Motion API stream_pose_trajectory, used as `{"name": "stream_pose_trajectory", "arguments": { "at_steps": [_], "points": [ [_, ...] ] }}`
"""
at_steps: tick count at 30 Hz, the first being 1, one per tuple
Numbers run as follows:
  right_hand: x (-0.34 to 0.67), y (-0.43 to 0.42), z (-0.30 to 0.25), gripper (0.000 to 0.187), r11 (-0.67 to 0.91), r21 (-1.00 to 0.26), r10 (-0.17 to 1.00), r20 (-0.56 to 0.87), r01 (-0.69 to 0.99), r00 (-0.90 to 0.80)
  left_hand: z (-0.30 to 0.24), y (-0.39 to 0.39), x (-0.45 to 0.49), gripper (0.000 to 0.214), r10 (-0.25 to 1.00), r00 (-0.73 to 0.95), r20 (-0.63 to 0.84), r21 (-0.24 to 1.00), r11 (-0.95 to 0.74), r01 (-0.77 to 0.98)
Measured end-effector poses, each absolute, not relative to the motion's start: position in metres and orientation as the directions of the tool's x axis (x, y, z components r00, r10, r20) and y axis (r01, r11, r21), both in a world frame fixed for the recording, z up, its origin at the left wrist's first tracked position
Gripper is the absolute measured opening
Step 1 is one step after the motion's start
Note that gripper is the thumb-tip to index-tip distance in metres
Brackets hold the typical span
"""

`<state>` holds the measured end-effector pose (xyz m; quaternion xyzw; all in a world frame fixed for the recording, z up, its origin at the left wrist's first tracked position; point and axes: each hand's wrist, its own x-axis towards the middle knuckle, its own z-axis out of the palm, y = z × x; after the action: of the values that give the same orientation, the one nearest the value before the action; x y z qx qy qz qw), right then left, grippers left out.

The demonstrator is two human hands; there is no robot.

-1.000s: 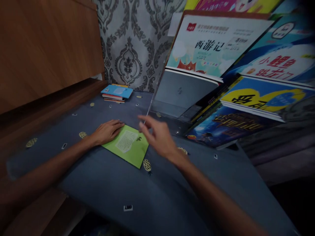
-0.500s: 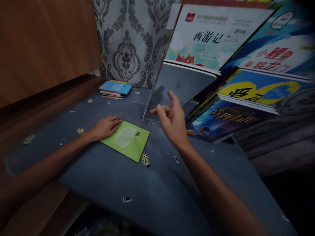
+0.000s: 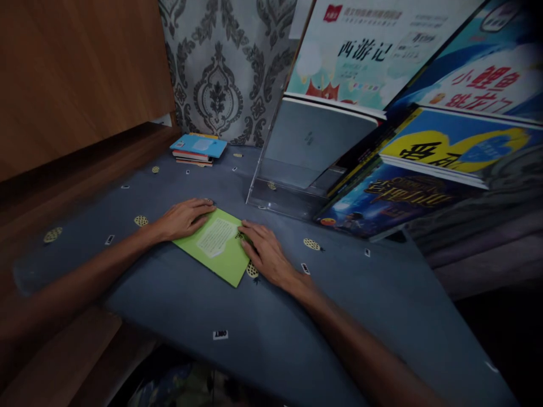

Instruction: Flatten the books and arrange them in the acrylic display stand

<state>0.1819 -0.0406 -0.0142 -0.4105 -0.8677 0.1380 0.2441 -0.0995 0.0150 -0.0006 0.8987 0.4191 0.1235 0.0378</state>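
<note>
A thin lime-green book [image 3: 229,264] with a pale text panel lies flat on the dark cloth-covered table. My left hand [image 3: 185,219] rests on its left edge, fingers stretched out over the cover. At the right edge, my right hand [image 3: 268,251] lies with its fingers extended, the fingertips on the cover near a small dark print. Neither hand is wrapped round the book. Behind my right hand stands a clear acrylic rack [image 3: 288,204], with a grey book [image 3: 311,138] leaning in its lower front pocket.
Upper pockets of the rack hold a white-and-teal book [image 3: 352,65] and a blue-and-red-lettered one [image 3: 479,82]. To the right are a blue-and-yellow book [image 3: 449,141] and a dark blue one [image 3: 377,198]. A small book stack [image 3: 198,148] sits at the back left, near a wooden panel [image 3: 85,79].
My right hand has come down from in front of the grey book to the green book's right edge. My left hand stays on the green book. The view has shifted slightly.
</note>
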Motion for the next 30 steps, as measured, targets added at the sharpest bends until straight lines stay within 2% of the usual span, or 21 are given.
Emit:
{"name": "stream_pose_trajectory", "arguments": {
  "at_steps": [5,10,13,22,30],
  "points": [
    [0.184,-0.042,-0.016,0.039,0.635,-0.409,0.772,0.318,0.655,-0.550,0.004,-0.001,-0.092,0.053,0.748,0.639,0.179,0.120,-0.661,0.741],
    [0.184,-0.042,-0.018,0.039,0.641,-0.403,0.767,0.328,0.653,-0.551,0.009,-0.036,-0.087,0.073,0.576,0.811,0.103,0.121,-0.817,0.564],
    [0.185,-0.042,-0.019,0.039,0.639,-0.403,0.769,0.329,0.655,-0.548,0.009,-0.048,-0.085,0.081,0.517,0.848,0.116,0.106,-0.855,0.507],
    [0.184,-0.044,-0.016,0.042,0.630,-0.438,0.776,0.312,0.642,-0.548,0.006,-0.055,-0.082,0.046,0.482,0.835,0.265,-0.029,-0.862,0.507],
    [0.198,-0.054,0.001,0.047,0.653,-0.586,0.736,0.338,0.481,-0.587,0.013,-0.051,-0.069,0.049,0.583,0.723,0.370,0.058,-0.791,0.609]
  ]
}}
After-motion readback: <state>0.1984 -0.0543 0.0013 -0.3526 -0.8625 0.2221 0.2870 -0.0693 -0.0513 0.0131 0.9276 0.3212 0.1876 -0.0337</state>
